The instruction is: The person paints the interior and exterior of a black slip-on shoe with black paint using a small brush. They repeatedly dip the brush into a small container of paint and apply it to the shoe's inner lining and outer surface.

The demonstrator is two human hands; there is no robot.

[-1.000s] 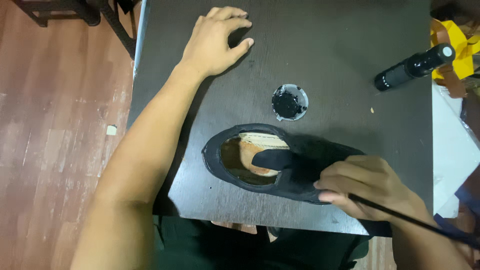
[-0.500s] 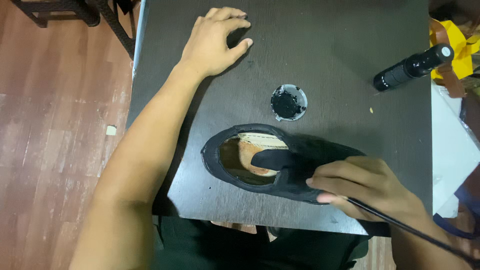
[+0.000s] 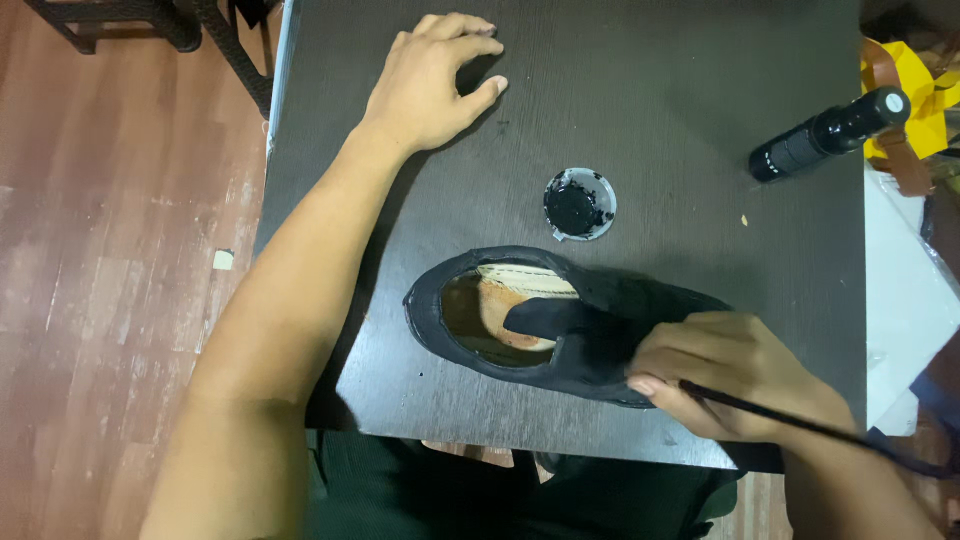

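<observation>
Fingers of our right hand (image 3: 735, 385) pinch a thin brush (image 3: 800, 425), barely shifted on the black shoe (image 3: 560, 325); left hand (image 3: 430, 85) stays spread at 11 o'clock on the tabletop (image 3: 680, 110).

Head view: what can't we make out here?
- Brush tip: hidden under the right hand.
- Shoe toe end: covered by that hand.
- Brush handle end: cut off by the right edge.
- Yellow item beside the black bottle: cut off by the edge, kind unclear.
- Left hand: flat on the table, nothing hidden.

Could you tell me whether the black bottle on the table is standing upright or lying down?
Lying down: the black bottle rests on its side near the table's right edge, its cap pointing toward the yellow item.
</observation>
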